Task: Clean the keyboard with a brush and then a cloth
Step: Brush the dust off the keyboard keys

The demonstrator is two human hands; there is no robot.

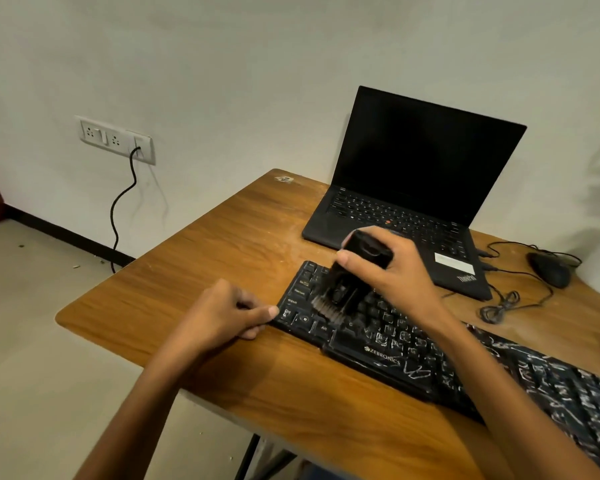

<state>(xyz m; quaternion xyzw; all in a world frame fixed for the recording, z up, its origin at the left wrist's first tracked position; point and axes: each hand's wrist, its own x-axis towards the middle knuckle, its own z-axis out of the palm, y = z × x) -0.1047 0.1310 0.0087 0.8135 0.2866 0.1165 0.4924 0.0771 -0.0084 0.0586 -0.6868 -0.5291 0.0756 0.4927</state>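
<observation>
Left hand (227,315), nearest, resting on the wooden table (194,258), fingers curled on nothing, thumb tip touching the left end of the keyboard (399,362). Right hand (392,271) wrapped round the black brush (343,289), bristles down on the keys near that end. Keyboard black, streaked white, lying aslant along the table's near edge. Behind it, open laptop (423,168); beside that, mouse (551,271).

Keyboard (430,368) cropped rightward; brush (340,289) motion-blurred
</observation>
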